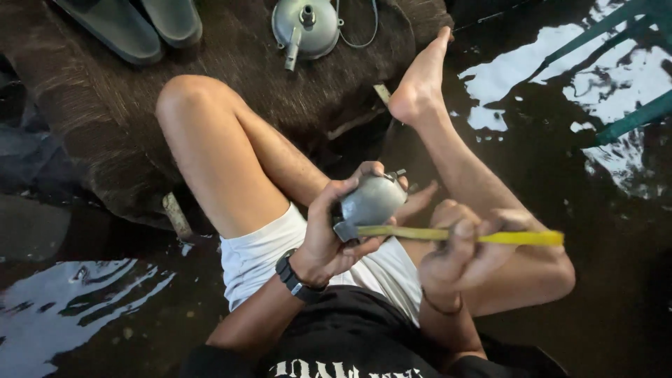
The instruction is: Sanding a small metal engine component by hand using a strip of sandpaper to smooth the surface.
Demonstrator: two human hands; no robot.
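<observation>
My left hand [334,231], with a black watch on its wrist, grips a rounded grey metal part [371,199] over my lap. My right hand [458,245] holds a yellow-handled tool [490,237] by its shaft. The tool's flat grey head [346,230] rests against the underside of the metal part. My right hand looks blurred. I sit on the floor with both bare legs bent in front of me, in white shorts and a black shirt.
A round grey metal cover with a spout and a thin wire [304,28] lies on a dark brown mat [105,105]. Two grey-green sandals [133,24] sit at the mat's far left. The dark floor [616,224] is glossy, with teal bars [633,119] at the right.
</observation>
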